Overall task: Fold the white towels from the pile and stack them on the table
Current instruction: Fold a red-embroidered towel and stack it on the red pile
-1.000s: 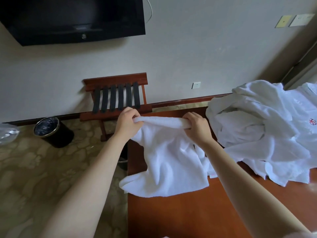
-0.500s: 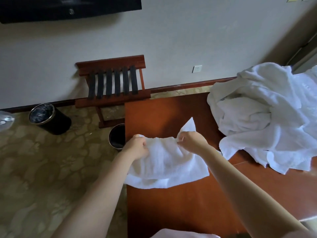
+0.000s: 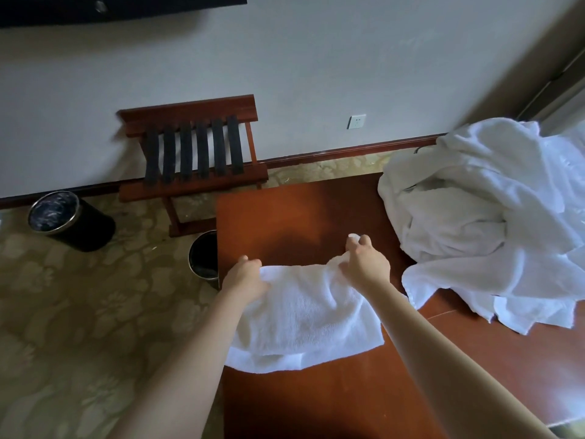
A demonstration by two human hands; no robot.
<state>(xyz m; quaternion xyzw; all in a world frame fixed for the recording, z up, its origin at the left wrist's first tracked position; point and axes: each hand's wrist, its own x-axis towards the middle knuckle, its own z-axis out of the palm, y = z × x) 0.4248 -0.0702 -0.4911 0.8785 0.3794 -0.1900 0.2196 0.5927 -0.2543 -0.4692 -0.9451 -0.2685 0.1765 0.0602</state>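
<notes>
- The towel [image 3: 304,315] lies doubled on the table [image 3: 316,217], near its left edge; its lower layer shows along the near edge.
- The left hand [image 3: 245,280] grips the towel's far left corner, fingers curled.
- The right hand [image 3: 365,264] pinches the far right corner; the fingertips are partly hidden in cloth.
- The pile [image 3: 487,223] sits at the table's right and is cut off by the frame.
- One bin [image 3: 204,258] is half hidden behind the table.
- No writing can be read.

You see a wooden luggage rack [image 3: 193,153] with black straps against the wall | black metal-rimmed bin [image 3: 71,220] to its left on the patterned carpet [image 3: 79,312] | second bin [image 3: 204,255] nearer you | white socket [image 3: 356,121] | dark screen [image 3: 120,7] top left
</notes>
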